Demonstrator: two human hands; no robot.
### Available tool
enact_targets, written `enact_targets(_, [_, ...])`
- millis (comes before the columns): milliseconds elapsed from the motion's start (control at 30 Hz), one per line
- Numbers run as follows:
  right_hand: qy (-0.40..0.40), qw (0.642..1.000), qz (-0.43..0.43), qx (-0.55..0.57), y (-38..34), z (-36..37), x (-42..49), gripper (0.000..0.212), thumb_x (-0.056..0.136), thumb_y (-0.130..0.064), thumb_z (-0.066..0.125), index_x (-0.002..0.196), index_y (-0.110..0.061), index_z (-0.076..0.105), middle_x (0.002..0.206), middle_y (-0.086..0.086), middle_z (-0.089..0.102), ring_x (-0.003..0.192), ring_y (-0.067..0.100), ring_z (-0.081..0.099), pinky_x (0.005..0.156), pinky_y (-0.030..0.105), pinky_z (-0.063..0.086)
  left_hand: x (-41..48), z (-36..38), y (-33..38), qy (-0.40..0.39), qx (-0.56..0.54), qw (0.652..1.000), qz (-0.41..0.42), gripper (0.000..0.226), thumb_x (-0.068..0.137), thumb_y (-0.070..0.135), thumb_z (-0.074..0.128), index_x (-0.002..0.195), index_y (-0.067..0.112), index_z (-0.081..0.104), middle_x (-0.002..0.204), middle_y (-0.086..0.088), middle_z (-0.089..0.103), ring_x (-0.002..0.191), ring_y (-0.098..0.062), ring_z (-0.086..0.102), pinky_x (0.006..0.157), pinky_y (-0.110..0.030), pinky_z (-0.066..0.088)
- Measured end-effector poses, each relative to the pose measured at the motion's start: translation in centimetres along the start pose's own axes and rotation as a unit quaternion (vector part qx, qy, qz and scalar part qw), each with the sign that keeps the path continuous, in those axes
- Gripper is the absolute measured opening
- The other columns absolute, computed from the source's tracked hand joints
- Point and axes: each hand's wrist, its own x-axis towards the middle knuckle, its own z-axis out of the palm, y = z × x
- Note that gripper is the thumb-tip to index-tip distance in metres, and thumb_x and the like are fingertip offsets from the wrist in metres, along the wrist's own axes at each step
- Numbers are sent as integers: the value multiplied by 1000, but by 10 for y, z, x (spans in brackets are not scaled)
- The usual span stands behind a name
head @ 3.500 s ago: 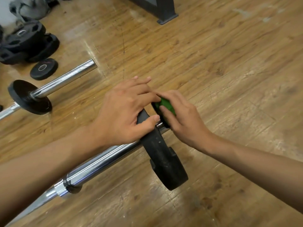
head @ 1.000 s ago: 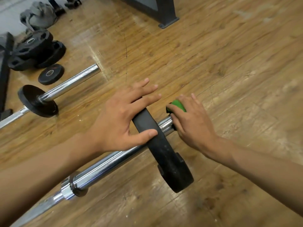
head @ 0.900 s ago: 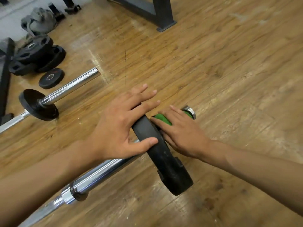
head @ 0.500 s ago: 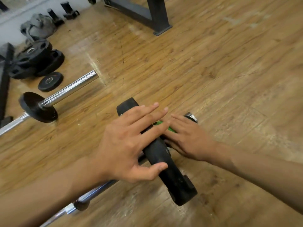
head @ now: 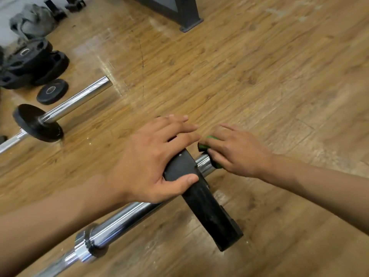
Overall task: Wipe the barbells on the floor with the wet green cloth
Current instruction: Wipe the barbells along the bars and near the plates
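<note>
Far left, a grey bag (head: 34, 22) is slumping by the wall. A stack of black plates (head: 30, 62) is lying just in front of it, and a small loose plate (head: 52, 91) is lying flat beside them. The far barbell (head: 77, 99) is lying on the boards, carrying one black disc (head: 38, 122) on its chrome sleeve.

Moving in, the near barbell (head: 119, 218) is running diagonally up from the lower left. The left hand (head: 151, 156) is gripping its black plate (head: 201, 196) at the top rim, with the fingers spreading across the far side and the thumb hooking over the near face. Behind them, a grey rack foot (head: 187, 15) is standing at the top.

Just right of the plate, the green cloth (head: 207, 144) is sitting on the sleeve's end, mostly hidden. The right hand (head: 237, 154) is clasping it there, its fingers curling over the cloth and pressing it onto the metal. The wooden floor (head: 299, 76) is stretching away to the right.
</note>
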Motion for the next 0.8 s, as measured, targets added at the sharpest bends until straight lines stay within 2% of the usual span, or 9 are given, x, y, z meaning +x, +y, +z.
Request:
enact_targets(67, [-16,994,98,37,-1,-9,0,56,97,-48,25,114,-20,70,98,6,68,95,35,66,82,46,51,0,4,14,12,14,1000,8,70,95,62,45,127,6,71,132,-10,69,136,-31,57,111,-52,44])
enact_targets(100, [-2,993,109,34,-7,-7,-3,55,96,-47,26,112,-19,70,97,7,67,94,36,65,79,47,51,-1,6,22,15,22,1000,16,68,93,61,47,126,7,72,132,-10,69,136,-30,58,111,-51,44])
enact_targets(267, [47,996,-60,41,-17,-1,-39,50,109,-42,33,138,-12,60,127,14,65,105,34,63,88,46,52,2,-6,17,-81,10,988,130,77,101,63,34,144,6,60,150,-17,56,139,-32,55,115,-46,42])
enact_targets(333, [18,993,-111,24,6,-7,-42,47,108,-42,41,140,-14,59,124,12,65,101,30,61,84,43,52,9,-12,3,-121,-16,986,118,86,100,71,28,151,6,51,156,-19,48,140,-34,52,115,-44,41])
enact_targets(400, [2,997,-73,35,15,-11,-45,44,105,-43,42,132,-16,65,108,9,68,91,33,65,74,43,54,10,-9,2,-124,-33,986,108,90,99,74,28,151,5,50,156,-20,48,140,-35,51,111,-49,44])
enact_targets(467, [39,998,18,55,-2,-8,-49,44,101,-43,39,116,-17,71,95,9,67,82,39,66,69,45,53,7,-3,11,-107,-44,987,114,87,98,72,32,145,4,57,151,-19,53,137,-36,55,104,-52,47])
enact_targets(533, [44,997,64,20,-33,-1,-53,46,100,-43,34,112,-15,70,102,13,67,84,41,65,76,47,51,5,1,25,-82,-53,988,123,84,97,70,33,137,4,64,145,-17,59,129,-36,61,97,-52,50])
enact_targets(700, [17,995,-99,23,-25,-5,-70,39,107,-42,42,138,-20,51,125,15,65,93,36,66,77,44,51,-1,5,38,-57,-30,987,146,89,95,74,34,123,-1,71,122,-19,71,114,-39,69,89,-52,54])
enact_targets(800, [33,997,-66,27,10,-9,-79,47,107,-45,41,137,-16,64,118,12,68,94,36,68,74,43,54,-1,6,39,-64,-25,989,128,90,92,78,34,108,-1,73,108,-16,71,108,-38,70,85,-53,55])
